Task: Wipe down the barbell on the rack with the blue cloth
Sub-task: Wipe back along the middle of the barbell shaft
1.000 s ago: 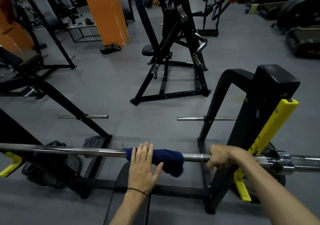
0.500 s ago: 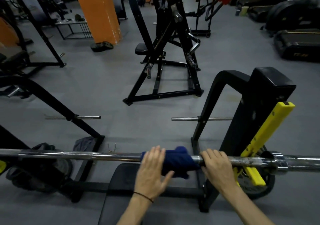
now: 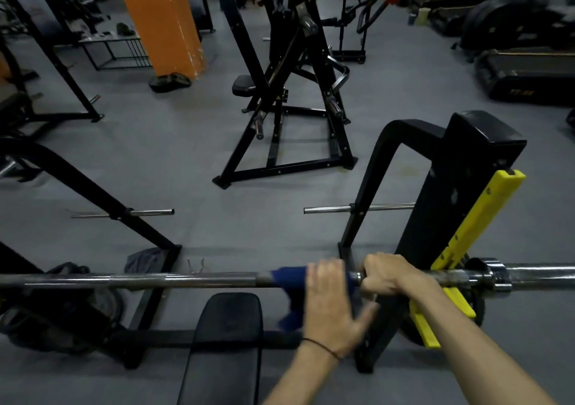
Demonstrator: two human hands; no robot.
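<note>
Blue cloth [image 3: 291, 283] draped on barbell [image 3: 155, 280] at lower centre, pressed under flat, open left grip [image 3: 329, 308], right grip [image 3: 384, 275] curled round bar: could slide off or jam against right fist.

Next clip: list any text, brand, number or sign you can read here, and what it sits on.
Treadmill: pale lettering on its side panel, too blurred to read.
Black machine frame: small yellow triangle warning sticker, no words legible.
Barbell, blue cloth, yellow rack hook: no text visible.
</note>
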